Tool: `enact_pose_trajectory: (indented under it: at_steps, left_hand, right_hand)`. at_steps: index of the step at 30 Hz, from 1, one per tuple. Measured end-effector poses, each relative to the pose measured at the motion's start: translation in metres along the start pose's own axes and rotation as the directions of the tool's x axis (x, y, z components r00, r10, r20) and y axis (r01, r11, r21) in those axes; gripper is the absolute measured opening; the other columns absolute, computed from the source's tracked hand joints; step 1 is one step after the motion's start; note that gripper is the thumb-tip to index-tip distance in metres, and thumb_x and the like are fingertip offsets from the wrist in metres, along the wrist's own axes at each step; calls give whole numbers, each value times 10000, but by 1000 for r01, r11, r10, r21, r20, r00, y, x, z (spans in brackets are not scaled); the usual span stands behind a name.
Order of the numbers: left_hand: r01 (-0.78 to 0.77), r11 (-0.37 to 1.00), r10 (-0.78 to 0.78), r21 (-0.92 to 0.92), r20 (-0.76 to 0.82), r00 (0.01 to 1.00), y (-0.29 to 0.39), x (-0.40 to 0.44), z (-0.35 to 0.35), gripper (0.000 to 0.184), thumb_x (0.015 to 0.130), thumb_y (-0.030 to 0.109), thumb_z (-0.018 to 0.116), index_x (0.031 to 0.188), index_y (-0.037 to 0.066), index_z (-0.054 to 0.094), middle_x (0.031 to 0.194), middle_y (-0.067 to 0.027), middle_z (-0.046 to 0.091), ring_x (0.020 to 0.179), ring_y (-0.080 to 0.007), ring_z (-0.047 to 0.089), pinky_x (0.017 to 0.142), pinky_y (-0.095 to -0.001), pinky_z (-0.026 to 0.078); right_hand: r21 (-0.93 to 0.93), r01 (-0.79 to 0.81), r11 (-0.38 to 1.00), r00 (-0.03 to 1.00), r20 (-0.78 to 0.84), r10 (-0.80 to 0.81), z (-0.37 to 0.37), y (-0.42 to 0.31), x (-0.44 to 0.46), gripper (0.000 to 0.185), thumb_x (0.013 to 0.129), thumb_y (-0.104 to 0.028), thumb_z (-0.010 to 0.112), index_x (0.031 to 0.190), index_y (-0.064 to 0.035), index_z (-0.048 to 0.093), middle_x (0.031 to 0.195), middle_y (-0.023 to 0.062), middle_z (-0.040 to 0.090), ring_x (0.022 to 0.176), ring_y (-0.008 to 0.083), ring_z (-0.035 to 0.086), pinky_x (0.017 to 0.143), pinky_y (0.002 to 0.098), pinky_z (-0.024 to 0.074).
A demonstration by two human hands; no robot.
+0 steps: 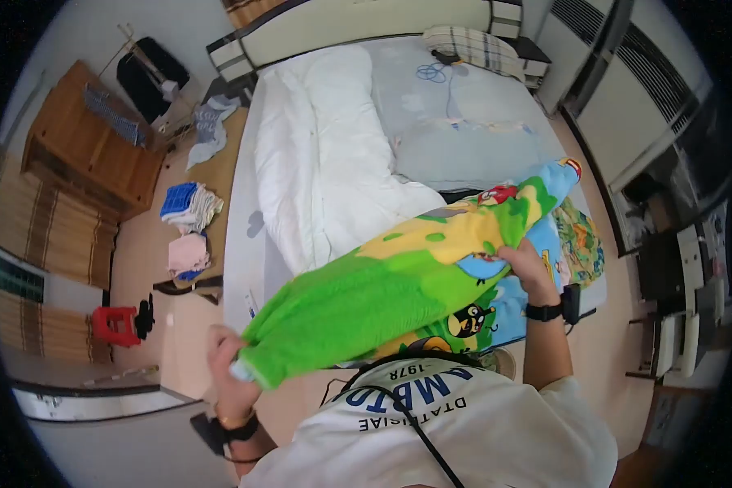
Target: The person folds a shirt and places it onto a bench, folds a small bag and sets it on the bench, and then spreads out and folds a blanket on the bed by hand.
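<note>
A bright green, yellow and blue cartoon-print bed cover (366, 297) stretches in folds between my hands, over the foot of the bed. My left hand (229, 370) is closed on its left end, at the lower left. Further right, my right hand (533, 270) grips the cloth's edge, with the fingers partly hidden behind it. The cover's far right end rises towards the bed's right side. More cartoon-print cloth (508, 305) lies beneath it on the bed. Beyond the cover, a thick white quilt (321, 154) is spread along the bed's left half.
The bed (240, 268) has a plaid pillow (476, 50) and a coiled blue cable (433, 73) near the headboard. Folded clothes (191, 203) rest on a bench at the left. A red stool (118, 325) stands on the floor. A wardrobe (618, 106) lines the right wall.
</note>
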State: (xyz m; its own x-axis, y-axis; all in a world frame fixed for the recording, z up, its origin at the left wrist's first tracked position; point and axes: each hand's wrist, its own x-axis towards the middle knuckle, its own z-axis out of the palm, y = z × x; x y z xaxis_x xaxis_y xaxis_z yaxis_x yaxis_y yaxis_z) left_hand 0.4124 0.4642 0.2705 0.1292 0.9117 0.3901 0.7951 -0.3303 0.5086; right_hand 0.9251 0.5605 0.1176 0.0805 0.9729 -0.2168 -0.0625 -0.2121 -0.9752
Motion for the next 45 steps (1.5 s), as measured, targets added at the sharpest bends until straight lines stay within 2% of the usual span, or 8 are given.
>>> enact_pose_trajectory:
  at_steps: [3, 10, 15, 21, 27, 29, 35, 45]
  left_hand:
    - [11, 999, -15, -31, -108, 994, 45, 4, -31, 338, 641, 215, 751, 745, 25, 492, 924, -131, 536, 913, -266, 496, 804, -370, 409]
    - [94, 935, -186, -342, -247, 951, 14, -28, -54, 248, 859, 133, 640, 812, 46, 412, 948, -126, 523, 842, -169, 493, 809, -311, 441]
    - [57, 960, -166, -276, -390, 906, -13, -35, -49, 176, 932, 172, 563, 867, 60, 444, 971, -51, 487, 823, -136, 488, 756, -283, 450]
    - [172, 825, -408, -538, -358, 840, -18, -55, -51, 137, 890, 111, 604, 876, 66, 474, 964, -58, 500, 882, -146, 494, 828, -287, 435]
    - [138, 825, -386, -548, -367, 847, -31, -61, -63, 160, 978, 216, 566, 993, 59, 539, 918, -4, 532, 797, -114, 549, 750, -274, 491]
    - [178, 780, -450, -600, -341, 825, -45, -55, -65, 116, 933, 148, 602, 967, 51, 547, 952, -14, 553, 825, -119, 561, 772, -274, 489]
    - [225, 666, -603, -711, -336, 723, -107, -53, -62, 198, 936, 199, 649, 1066, 65, 582, 976, -37, 635, 843, -145, 635, 774, -309, 538]
    - [378, 733, -589, -566, -248, 769, -135, 101, -34, 294, 838, 89, 567, 1111, 1, 628, 977, -36, 647, 803, -143, 606, 672, -274, 470]
  right_hand:
    - [-304, -466, 831, 876, -29, 481, -35, -42, -37, 547, 828, -350, 736, 1230, -14, 580, 1085, 69, 674, 822, 176, 667, 635, 308, 551]
    - [58, -389, 919, 568, -771, 289, -184, 31, -33, 1115, 697, -787, 674, 1498, -101, 312, 1412, 163, 452, 1048, 336, 622, 680, 439, 570]
    - [339, -631, 697, 558, -426, 712, -213, 143, -39, 1014, 710, -726, 723, 1499, -222, 332, 1520, 158, 324, 1301, 427, 417, 895, 678, 455]
    - [917, -111, 382, 818, -134, 559, -189, 196, -63, 584, 904, -551, 625, 1313, -137, 576, 1343, 95, 597, 1243, 298, 550, 1100, 522, 381]
    - [609, 165, 775, 760, -579, 294, -229, 141, -54, 407, 979, -352, 518, 1259, -67, 594, 1230, 107, 653, 1077, 284, 640, 940, 455, 523]
    - [-75, 456, 887, 616, -693, -375, -333, 130, -41, 259, 941, -221, 568, 1079, -32, 678, 1025, 101, 705, 885, 241, 693, 789, 385, 585]
    - [-62, 465, 883, 307, -924, -227, -414, -23, -91, 212, 906, -91, 634, 1097, -2, 657, 1020, 109, 697, 861, 256, 690, 764, 373, 585]
    - [191, 525, 830, 620, -753, -218, -390, -91, 71, 169, 895, -96, 676, 1043, -23, 641, 944, 95, 681, 814, 225, 674, 673, 361, 567]
